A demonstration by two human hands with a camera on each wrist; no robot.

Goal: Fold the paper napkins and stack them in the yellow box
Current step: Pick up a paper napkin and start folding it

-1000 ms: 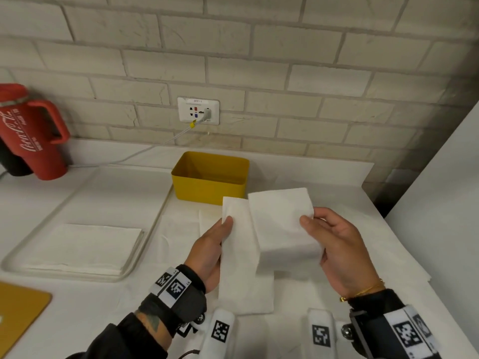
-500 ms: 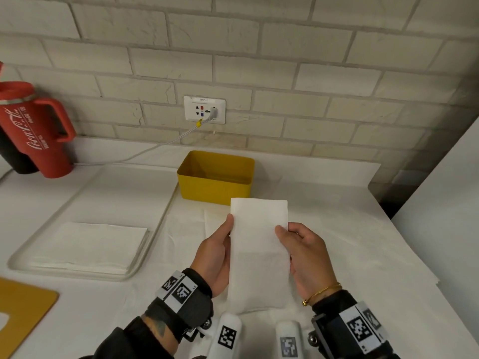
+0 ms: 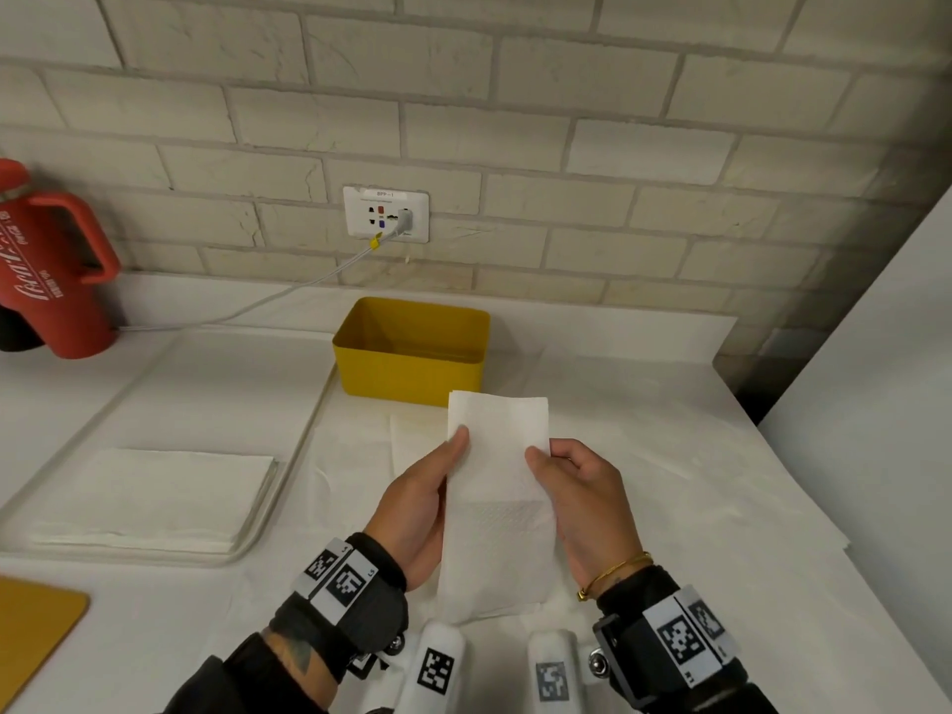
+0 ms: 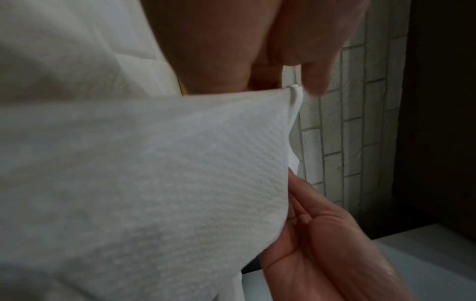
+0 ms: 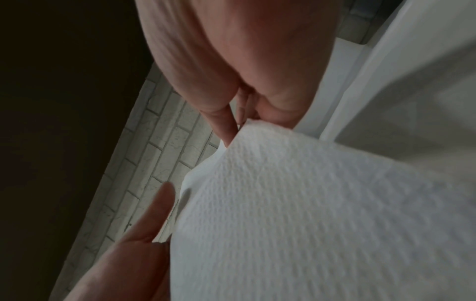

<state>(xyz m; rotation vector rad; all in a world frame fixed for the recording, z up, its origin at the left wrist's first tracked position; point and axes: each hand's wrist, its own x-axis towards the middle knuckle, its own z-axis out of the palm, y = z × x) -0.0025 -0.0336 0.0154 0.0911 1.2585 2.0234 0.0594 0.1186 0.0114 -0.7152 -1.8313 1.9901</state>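
A white paper napkin (image 3: 497, 502), folded into a narrow upright strip, hangs between both hands above the counter. My left hand (image 3: 432, 487) pinches its left edge with the thumb on top. My right hand (image 3: 561, 481) pinches the right edge, fingers curled behind. The napkin's textured sheet fills the left wrist view (image 4: 154, 183) and the right wrist view (image 5: 309, 213). The yellow box (image 3: 412, 353) stands just beyond the napkin, open at the top; no napkin shows inside. A stack of flat napkins (image 3: 154, 492) lies on a tray at the left.
A clear tray (image 3: 288, 456) holds the napkin stack. A red jug (image 3: 46, 270) stands far left, with a cable (image 3: 268, 301) running to a wall socket (image 3: 386, 213). A yellow lid or board (image 3: 31, 631) lies at the bottom left. A white panel (image 3: 876, 404) rises at the right.
The right hand brought the napkin's right half over onto the left half, so it is now a narrow strip. Both hands have since steadied on its two edges.
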